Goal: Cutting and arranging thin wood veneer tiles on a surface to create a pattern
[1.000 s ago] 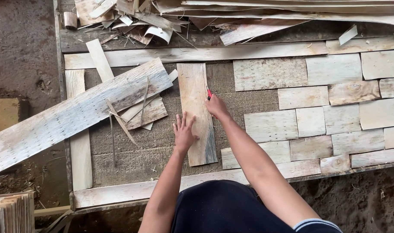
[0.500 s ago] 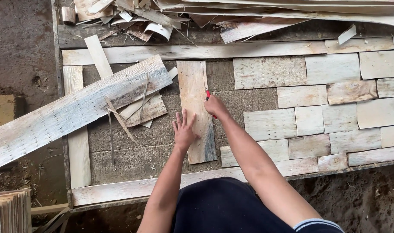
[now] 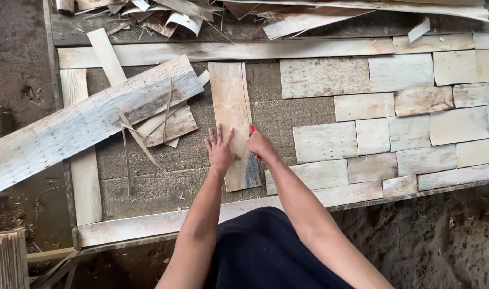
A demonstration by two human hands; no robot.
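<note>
**Veneer bench: one strip under two hands**

Setting: a low outdoor bench [image 3: 287,115] with a coarse grey mat as its bed, edged by pale wooden rails, standing on bare dirt [image 3: 20,64].

Item 1, upright veneer strip [image 3: 232,115]: a narrow pale sheet lying flat on the mat, long axis running away from me, its near end darker and grey-stained. It sits between the loose scraps on the left and the tiled field on the right.

Item 2, left hand [image 3: 221,151]: I see it pressed palm-down on the lower half of the strip, fingers straight and fanned, gripping nothing.

Item 3, right hand [image 3: 261,145]: curled into a closed grip at the strip's right edge, holding a small red tool [image 3: 252,130]. Only the red tip shows above the knuckles; I cannot tell what kind of tool it is.

Item 4, tiled veneer pieces [image 3: 394,115]: many squarish pale sheets laid edge to edge in rows across the right part of the bench.

Item 5, long grey plank [image 3: 89,120]: lying tilted across the bench's left side, overhanging the rail, with thin slivers and a small sheet beside its upper end.

Item 6, scrap heap [image 3: 169,16]: curled offcuts piled along the far edge.
</note>
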